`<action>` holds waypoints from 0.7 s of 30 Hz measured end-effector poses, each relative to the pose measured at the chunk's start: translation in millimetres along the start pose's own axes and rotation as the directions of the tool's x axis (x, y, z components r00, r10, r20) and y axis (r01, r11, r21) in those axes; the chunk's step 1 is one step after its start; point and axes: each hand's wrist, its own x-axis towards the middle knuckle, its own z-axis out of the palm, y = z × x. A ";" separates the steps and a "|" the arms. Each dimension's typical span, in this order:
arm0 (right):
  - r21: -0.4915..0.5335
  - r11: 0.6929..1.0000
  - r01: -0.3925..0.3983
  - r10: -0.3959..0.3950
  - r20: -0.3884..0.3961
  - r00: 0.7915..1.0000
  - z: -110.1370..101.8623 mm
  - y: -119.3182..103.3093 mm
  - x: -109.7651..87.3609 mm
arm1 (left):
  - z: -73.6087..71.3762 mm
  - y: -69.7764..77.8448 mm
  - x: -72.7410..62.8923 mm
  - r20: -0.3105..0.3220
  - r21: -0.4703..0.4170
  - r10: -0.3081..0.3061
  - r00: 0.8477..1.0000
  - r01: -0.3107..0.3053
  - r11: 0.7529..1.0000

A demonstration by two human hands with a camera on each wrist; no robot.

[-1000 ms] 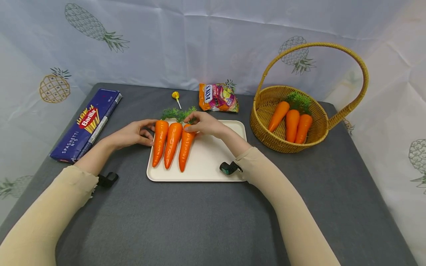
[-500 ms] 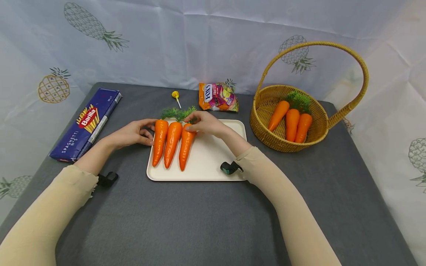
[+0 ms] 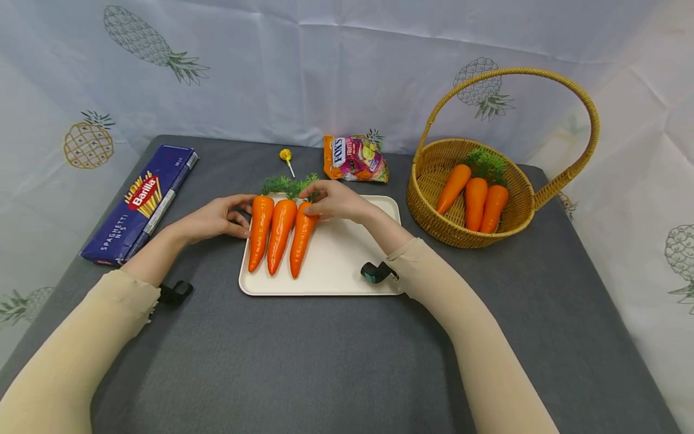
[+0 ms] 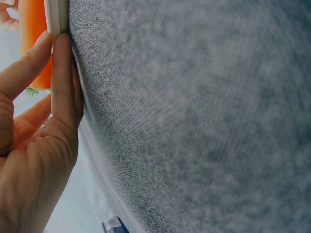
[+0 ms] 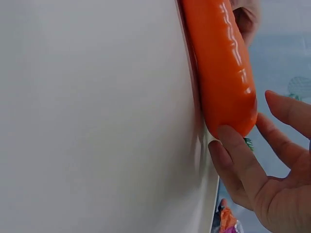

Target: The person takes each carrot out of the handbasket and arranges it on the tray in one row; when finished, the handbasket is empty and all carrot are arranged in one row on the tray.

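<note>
Carrots (image 3: 279,235), left of centre: pinching one with right hand (image 3: 338,201), gripping tray (image 3: 347,259) with left hand (image 3: 217,217), probably steadying both.

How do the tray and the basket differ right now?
The tray is flat, cream and handleless; the basket is deep, golden and woven, with a tall handle.
The left hand touches the tray; neither hand touches the basket.
Each container holds three carrots.

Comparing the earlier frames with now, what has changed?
The rightmost carrot on the cream tray has shifted slightly left, toward the middle carrot, the right hand at its top end. Nothing was visibly taken up or let go. The left hand at the tray's left edge and the wicker basket stayed put.
</note>
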 end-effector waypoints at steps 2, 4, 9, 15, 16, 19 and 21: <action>-0.002 1.000 0.004 -0.004 0.004 1.000 -1.4 -1.7 -1.0 | -0.1 -0.3 0.1 0.000 -0.001 0.000 1.000 0.000 1.000; -0.007 1.000 0.004 -0.004 0.006 1.000 -2.6 -2.7 -2.2 | -0.2 -0.6 0.2 0.000 0.001 0.001 1.000 -0.001 1.000; -0.048 0.999 0.006 -0.005 0.005 1.000 -6.0 -5.1 -5.2 | 0.0 -0.7 0.2 0.004 0.002 0.001 1.000 -0.001 1.000; -0.071 0.997 0.008 -0.007 0.017 1.000 -13.4 -10.5 -12.6 | 0.0 -0.7 -0.1 0.002 -0.001 0.003 1.000 -0.003 1.000; -0.075 0.997 0.009 -0.008 0.016 1.000 -14.8 -11.5 -14.2 | 0.0 -0.8 -0.1 0.002 -0.002 0.004 1.000 -0.004 1.000; -0.082 0.997 0.011 -0.010 0.014 1.000 -18.9 -14.2 -17.5 | 0.0 -0.9 -0.2 0.001 -0.002 0.006 1.000 -0.006 1.000; -0.073 0.997 0.014 -0.013 0.021 1.000 -21.2 -15.7 -18.9 | 0.0 -0.8 -0.3 0.002 -0.002 0.007 1.000 -0.007 1.000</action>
